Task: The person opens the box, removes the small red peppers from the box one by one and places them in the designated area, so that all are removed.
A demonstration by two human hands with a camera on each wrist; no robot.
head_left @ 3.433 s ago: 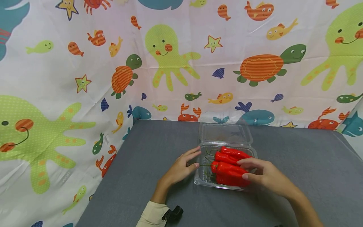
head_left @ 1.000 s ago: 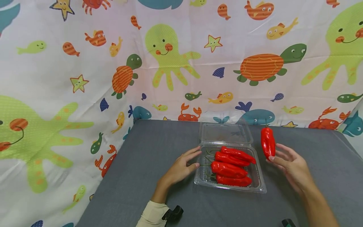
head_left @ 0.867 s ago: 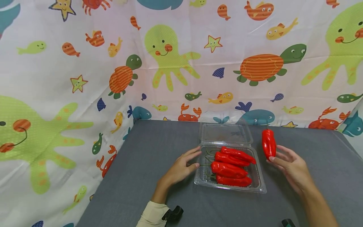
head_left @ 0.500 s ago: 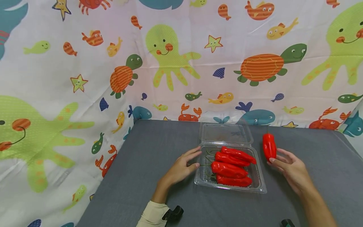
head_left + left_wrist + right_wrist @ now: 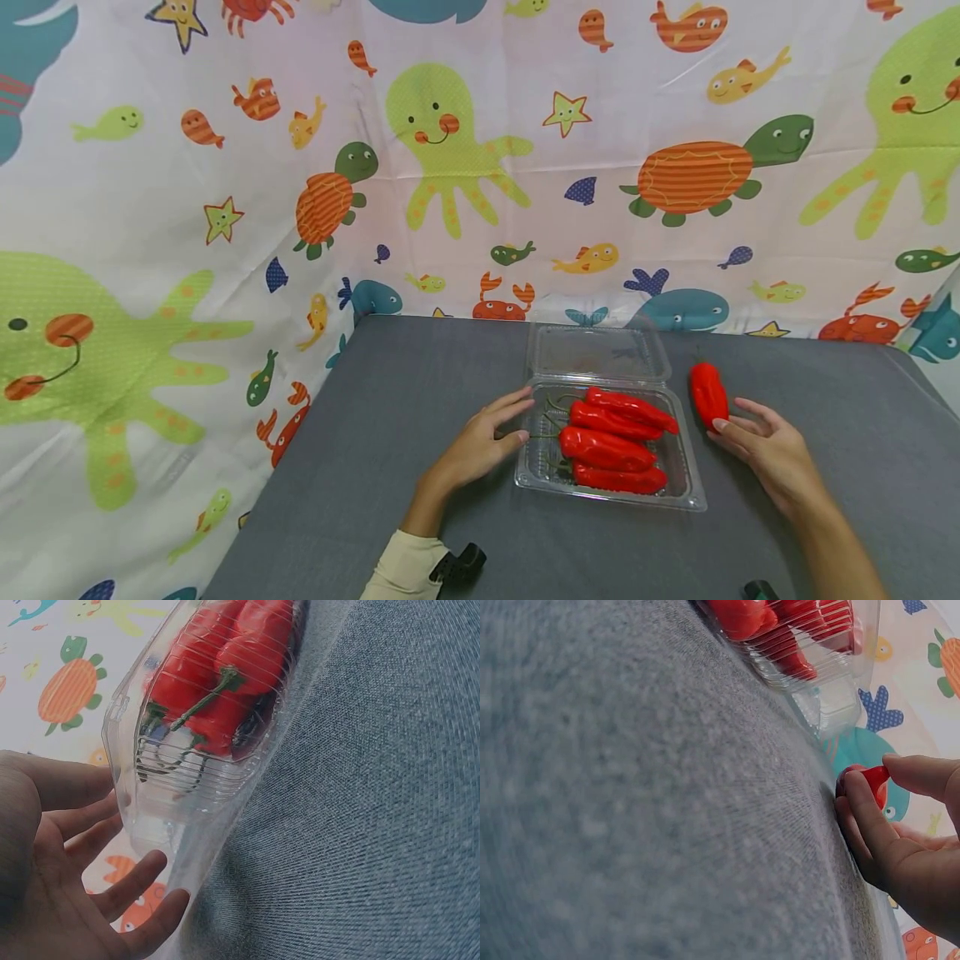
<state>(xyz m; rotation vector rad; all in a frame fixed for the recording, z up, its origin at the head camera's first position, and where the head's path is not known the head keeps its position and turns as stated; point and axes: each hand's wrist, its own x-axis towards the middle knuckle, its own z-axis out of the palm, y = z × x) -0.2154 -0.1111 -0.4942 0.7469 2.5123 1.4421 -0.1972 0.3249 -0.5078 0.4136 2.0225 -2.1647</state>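
Observation:
Several red peppers with green stems lie side by side in a clear plastic clamshell container, its lid folded back. At the container's left side, my left hand has its fingers spread and relaxed, fingertips right at the wall; the left wrist view shows the hand beside the clear plastic. To the right of the container, my right hand pinches another red pepper by its lower tip, its stem pointing away. In the right wrist view this pepper is low beside the cloth.
A grey cloth covers the table. Behind and to the left hangs a white curtain printed with sea animals. A dark strap device is on the left wrist, and a small dark object shows at the bottom edge.
My right hand has taken one pepper out of the container, carried it to the right and lowered it toward the cloth. My left hand has stayed in place.

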